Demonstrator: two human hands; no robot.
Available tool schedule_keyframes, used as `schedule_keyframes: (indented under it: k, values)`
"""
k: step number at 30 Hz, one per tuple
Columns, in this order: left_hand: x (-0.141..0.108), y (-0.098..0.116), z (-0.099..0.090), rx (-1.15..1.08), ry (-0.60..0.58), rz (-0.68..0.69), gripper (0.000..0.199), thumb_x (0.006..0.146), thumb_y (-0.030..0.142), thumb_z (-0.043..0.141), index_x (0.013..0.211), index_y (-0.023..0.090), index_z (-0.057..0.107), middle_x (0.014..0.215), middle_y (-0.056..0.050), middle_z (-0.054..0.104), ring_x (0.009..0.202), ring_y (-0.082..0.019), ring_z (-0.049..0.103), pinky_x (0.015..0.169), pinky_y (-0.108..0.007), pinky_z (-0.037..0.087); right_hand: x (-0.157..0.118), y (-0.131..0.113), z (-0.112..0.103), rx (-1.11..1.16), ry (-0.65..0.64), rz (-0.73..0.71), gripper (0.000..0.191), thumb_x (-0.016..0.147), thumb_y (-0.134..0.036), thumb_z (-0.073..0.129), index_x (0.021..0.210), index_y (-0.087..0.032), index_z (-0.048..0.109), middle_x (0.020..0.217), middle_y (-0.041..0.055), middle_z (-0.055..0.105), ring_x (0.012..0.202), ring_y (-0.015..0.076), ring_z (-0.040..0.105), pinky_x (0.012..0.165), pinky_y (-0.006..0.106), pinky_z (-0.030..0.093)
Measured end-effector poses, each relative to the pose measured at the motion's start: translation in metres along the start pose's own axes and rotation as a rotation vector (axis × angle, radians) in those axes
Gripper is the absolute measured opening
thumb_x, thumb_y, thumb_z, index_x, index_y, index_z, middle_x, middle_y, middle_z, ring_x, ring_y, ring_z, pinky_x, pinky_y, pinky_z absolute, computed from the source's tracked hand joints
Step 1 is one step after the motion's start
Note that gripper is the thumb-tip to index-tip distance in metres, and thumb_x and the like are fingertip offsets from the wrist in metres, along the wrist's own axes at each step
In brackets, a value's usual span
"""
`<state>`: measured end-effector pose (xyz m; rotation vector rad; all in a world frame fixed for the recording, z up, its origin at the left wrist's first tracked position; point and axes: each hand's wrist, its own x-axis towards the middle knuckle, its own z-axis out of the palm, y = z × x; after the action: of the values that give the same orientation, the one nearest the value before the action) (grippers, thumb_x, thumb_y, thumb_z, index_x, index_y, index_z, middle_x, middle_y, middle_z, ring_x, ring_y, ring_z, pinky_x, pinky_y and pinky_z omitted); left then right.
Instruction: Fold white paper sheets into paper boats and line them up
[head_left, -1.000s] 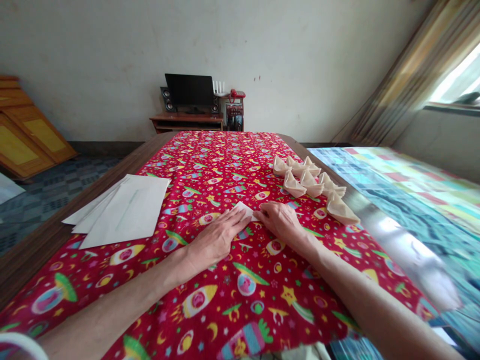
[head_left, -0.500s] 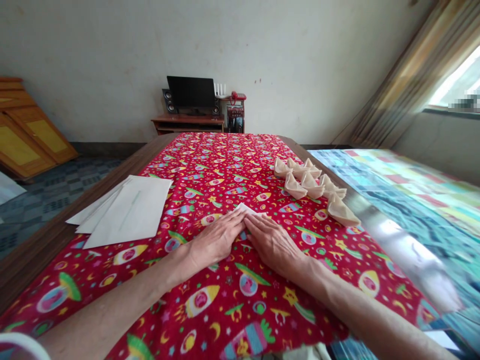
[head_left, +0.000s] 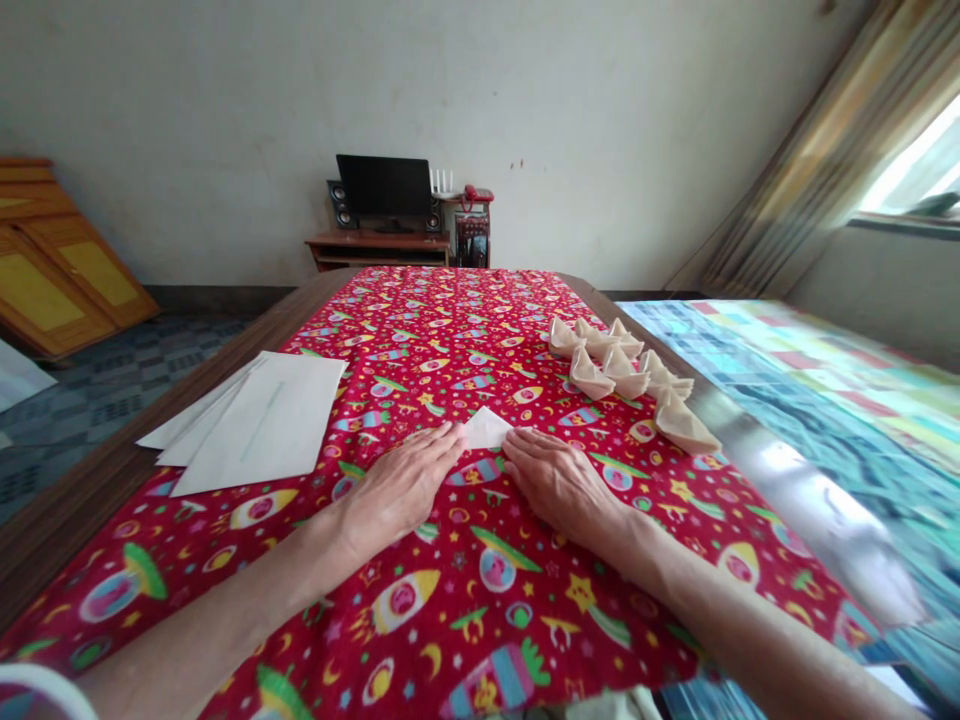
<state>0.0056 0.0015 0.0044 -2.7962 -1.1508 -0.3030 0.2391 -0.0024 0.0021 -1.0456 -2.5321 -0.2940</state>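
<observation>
A small white sheet of paper, folded to a point at the top [head_left: 486, 428], lies flat on the red patterned cloth [head_left: 450, 330]. My left hand [head_left: 412, 470] rests with its outstretched fingertips on the paper's left end. On the right end lie the fingers of my right hand [head_left: 559, 475], also flat and straight. Both hands cover the paper's outer corners; its middle shows between them. Neither hand grips anything.
Flat white paper sheets [head_left: 262, 420] lie fanned out at the left. Several folded paper boats [head_left: 619, 370] stand grouped at the right. Beyond the table are a monitor [head_left: 384, 187] on a desk, a wooden cabinet [head_left: 64, 255] and a bed [head_left: 787, 380].
My hands have slid apart, the left one leftward and the right one rightward. More of the folded paper shows between them now.
</observation>
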Motion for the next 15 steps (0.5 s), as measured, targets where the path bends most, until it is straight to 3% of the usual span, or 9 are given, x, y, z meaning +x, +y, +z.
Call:
schedule_keyframes:
  k: [4,9,12,15]
  values:
    - [-0.011,-0.003,0.000,0.057,0.020,-0.004,0.056,0.075,-0.002,0.032,0.128,0.007,0.049,0.137,-0.014,0.047,0.129,-0.020,0.042,0.106,-0.033,0.037,0.002,0.000,-0.001,-0.002,-0.004,0.003,0.028,0.093,-0.018,0.037,0.102,-0.014,0.064,0.107,0.0110,0.067,0.102,0.0184,0.062,0.096,0.029,0.045]
    - [-0.012,-0.004,0.001,0.107,0.032,-0.101,0.048,0.077,0.003,0.034,0.119,0.005,0.058,0.128,-0.017,0.056,0.123,-0.025,0.049,0.101,-0.038,0.044,0.003,0.005,0.003,0.035,-0.056,0.065,0.023,0.092,-0.018,0.042,0.094,-0.019,0.064,0.099,0.0077,0.068,0.092,0.0161,0.063,0.084,0.026,0.047]
    - [-0.005,-0.007,-0.001,0.073,0.131,-0.145,0.042,0.079,0.004,0.035,0.111,0.005,0.062,0.124,-0.017,0.059,0.123,-0.026,0.049,0.102,-0.039,0.043,0.006,0.009,0.004,0.050,-0.069,0.097,0.023,0.094,-0.023,0.041,0.095,-0.019,0.064,0.094,0.0061,0.068,0.088,0.0149,0.062,0.080,0.025,0.045]
    - [0.006,-0.010,0.000,-0.032,0.255,-0.112,0.043,0.083,0.007,0.037,0.122,0.009,0.055,0.133,-0.015,0.052,0.126,-0.024,0.045,0.105,-0.041,0.040,0.013,0.012,0.006,0.011,-0.077,0.079,0.025,0.095,-0.027,0.040,0.094,-0.017,0.063,0.090,0.0059,0.066,0.085,0.0154,0.059,0.074,0.025,0.042]
